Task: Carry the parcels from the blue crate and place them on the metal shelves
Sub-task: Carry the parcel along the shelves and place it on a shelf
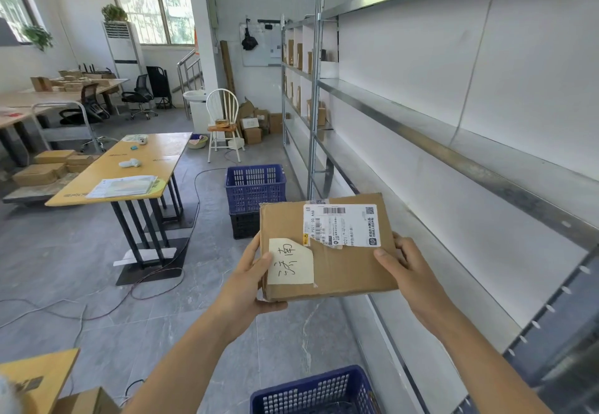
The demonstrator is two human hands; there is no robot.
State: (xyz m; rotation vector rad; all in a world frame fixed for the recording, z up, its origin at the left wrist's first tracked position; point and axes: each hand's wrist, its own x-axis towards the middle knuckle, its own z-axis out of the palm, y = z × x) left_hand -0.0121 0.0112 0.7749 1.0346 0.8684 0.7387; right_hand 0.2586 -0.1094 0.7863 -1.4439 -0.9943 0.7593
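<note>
We held one flat cardboard parcel (327, 248) in front of us with both hands, level with the lower metal shelves (421, 141) that ran along our right side. Our left hand (249, 279) had its grip closed on the parcel's left edge, thumb pressed on top against a cream handwritten label (290, 262) and fingers curled beneath the box. Our right hand (406, 271) gripped the right edge the same way, thumb lying on the top face and the fingers wrapped around the side. The parcel was tilted slightly, its printed shipping label (342, 225) facing up, and it touched neither shelf nor floor.

A blue crate (324, 391) stood on the floor just below our arms, at the bottom of the view; we could not tell what it held. A second blue crate (255, 187) sat farther ahead, stacked on a black crate (244, 224), near the shelf uprights. The shelves nearest us were bare metal, while the far bays held small upright boxes (298, 55).

To our left stood a yellow-topped surface (136, 167) carrying papers (124, 186) and a handheld scanner (129, 163). A white chair (223, 122) stood beyond it, beside a pile of cartons (256, 123) against the wall.
</note>
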